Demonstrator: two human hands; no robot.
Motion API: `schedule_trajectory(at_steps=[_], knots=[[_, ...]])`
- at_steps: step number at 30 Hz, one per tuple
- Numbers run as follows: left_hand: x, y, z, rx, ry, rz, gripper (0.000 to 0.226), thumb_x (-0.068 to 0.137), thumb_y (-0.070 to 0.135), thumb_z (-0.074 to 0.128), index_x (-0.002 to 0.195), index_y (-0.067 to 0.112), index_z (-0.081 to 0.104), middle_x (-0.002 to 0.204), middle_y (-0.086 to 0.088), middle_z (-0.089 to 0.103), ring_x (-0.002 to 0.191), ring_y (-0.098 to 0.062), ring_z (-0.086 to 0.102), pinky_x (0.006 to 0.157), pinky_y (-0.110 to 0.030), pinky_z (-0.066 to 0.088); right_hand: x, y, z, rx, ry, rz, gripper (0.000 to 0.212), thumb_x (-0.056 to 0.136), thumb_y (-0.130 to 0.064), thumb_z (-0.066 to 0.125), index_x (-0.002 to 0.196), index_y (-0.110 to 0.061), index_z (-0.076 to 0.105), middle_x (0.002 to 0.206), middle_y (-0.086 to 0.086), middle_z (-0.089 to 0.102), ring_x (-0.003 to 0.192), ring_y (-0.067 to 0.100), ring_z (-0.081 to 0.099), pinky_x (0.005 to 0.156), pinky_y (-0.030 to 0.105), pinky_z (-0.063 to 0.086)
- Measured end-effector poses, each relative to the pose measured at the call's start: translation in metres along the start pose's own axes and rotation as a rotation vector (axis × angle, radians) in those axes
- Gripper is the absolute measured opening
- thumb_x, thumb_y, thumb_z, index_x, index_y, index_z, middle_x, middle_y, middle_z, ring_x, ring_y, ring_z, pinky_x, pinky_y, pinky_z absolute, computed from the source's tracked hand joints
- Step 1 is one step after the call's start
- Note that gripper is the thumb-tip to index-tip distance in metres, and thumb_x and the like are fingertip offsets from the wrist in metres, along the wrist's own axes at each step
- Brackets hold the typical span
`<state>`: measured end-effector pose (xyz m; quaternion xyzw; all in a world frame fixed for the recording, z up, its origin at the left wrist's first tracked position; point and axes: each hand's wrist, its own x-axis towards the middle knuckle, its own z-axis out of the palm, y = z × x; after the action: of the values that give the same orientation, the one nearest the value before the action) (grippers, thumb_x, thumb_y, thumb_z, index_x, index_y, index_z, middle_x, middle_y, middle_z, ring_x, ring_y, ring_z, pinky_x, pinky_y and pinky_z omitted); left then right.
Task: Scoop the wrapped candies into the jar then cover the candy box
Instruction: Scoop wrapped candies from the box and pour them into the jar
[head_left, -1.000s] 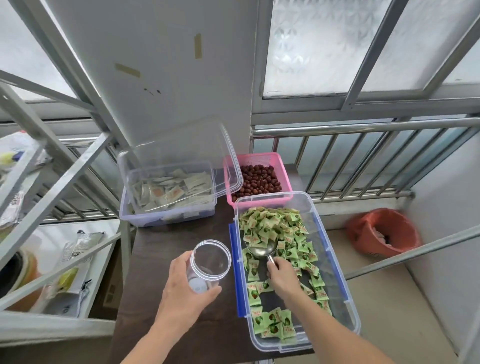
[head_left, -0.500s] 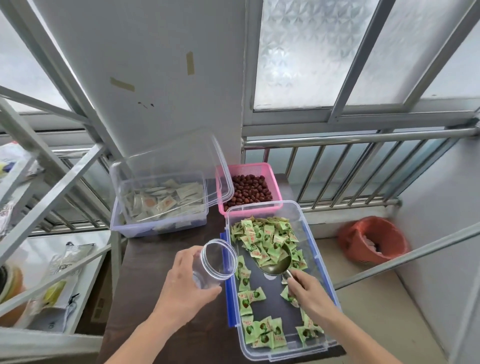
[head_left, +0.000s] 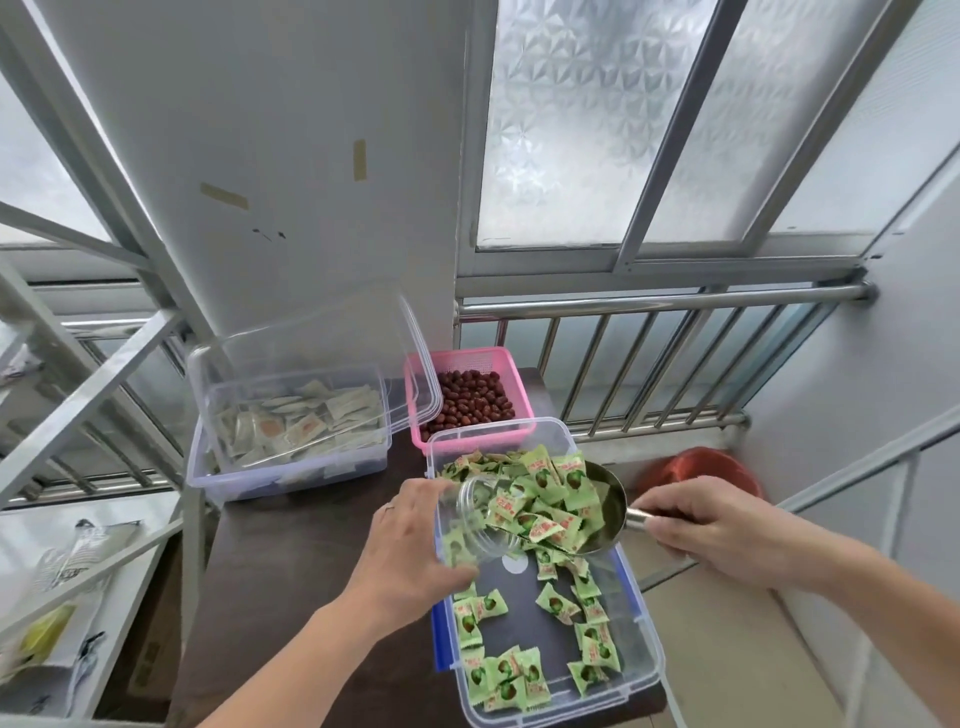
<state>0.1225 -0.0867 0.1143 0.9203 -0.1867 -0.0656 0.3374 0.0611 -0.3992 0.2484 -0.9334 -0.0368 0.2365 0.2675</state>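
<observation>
Clear candy box (head_left: 631, 691) holding green wrapped candies (head_left: 498, 675) on dark counter (head_left: 291, 571), left hand (head_left: 410, 545) gripping tilted jar (head_left: 480, 519) over it, right hand (head_left: 711, 535) holding heaped metal scoop (head_left: 608, 499) at jar mouth, pink basket (head_left: 514, 364) of red nuts, lidded tub (head_left: 228, 483) of pale sachets behind.

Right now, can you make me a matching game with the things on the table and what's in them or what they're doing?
Things:
1. pink basket
2. metal scoop
3. clear jar
4. box with the open lid

Clues:
A. tipped on its side in the left hand
B. heaped with green candies, held by the right hand
C. holds pale wrapped packets
D. holds dark red round things

Pairs: 1-D, 2-B, 3-A, 4-C
</observation>
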Motion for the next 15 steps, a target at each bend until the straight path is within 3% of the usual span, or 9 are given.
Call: schedule_trajectory(at_steps=[3, 8, 12, 15], knots=[[-0.002, 0.007, 0.002, -0.031, -0.002, 0.016, 0.084, 0.066, 0.045, 0.083, 0.139, 0.035, 0.043, 0.127, 0.016, 0.043, 0.106, 0.000, 0.038, 0.109, -0.032, 0.038, 0.001, -0.035, -0.026, -0.280, -0.088, 0.010, 0.029, 0.103, -0.031, 0.051, 0.083, -0.016, 0.065, 0.076, 0.002, 0.068, 0.072, 0.021, 0.062, 0.075, 0.039, 0.052], [-0.004, 0.012, 0.003, -0.056, 0.029, 0.039, 0.078, 0.066, 0.044, 0.081, 0.134, 0.035, 0.045, 0.124, 0.014, 0.046, 0.100, 0.000, 0.040, 0.105, -0.035, 0.041, 0.005, -0.080, -0.055, -0.616, -0.155, 0.037, 0.030, 0.100, -0.030, 0.047, 0.086, -0.009, 0.064, 0.081, 0.006, 0.066, 0.078, 0.026, 0.062, 0.076, 0.045, 0.053], [-0.005, 0.011, 0.003, -0.108, 0.057, 0.014, 0.080, 0.064, 0.041, 0.085, 0.132, 0.037, 0.043, 0.123, 0.016, 0.046, 0.098, 0.008, 0.039, 0.101, -0.035, 0.044, 0.008, -0.102, -0.060, -0.654, -0.153, 0.016, 0.032, 0.100, -0.029, 0.046, 0.086, -0.007, 0.064, 0.082, 0.010, 0.066, 0.075, 0.027, 0.060, 0.074, 0.045, 0.052], [-0.006, 0.008, 0.004, -0.132, 0.079, -0.010, 0.085, 0.060, 0.046, 0.086, 0.131, 0.041, 0.040, 0.123, 0.016, 0.047, 0.110, -0.012, 0.047, 0.100, -0.037, 0.048, 0.003, -0.101, -0.063, -0.587, -0.126, 0.009, 0.032, 0.102, -0.027, 0.048, 0.085, -0.007, 0.065, 0.081, 0.008, 0.069, 0.064, 0.016, 0.055, 0.070, 0.036, 0.052]])
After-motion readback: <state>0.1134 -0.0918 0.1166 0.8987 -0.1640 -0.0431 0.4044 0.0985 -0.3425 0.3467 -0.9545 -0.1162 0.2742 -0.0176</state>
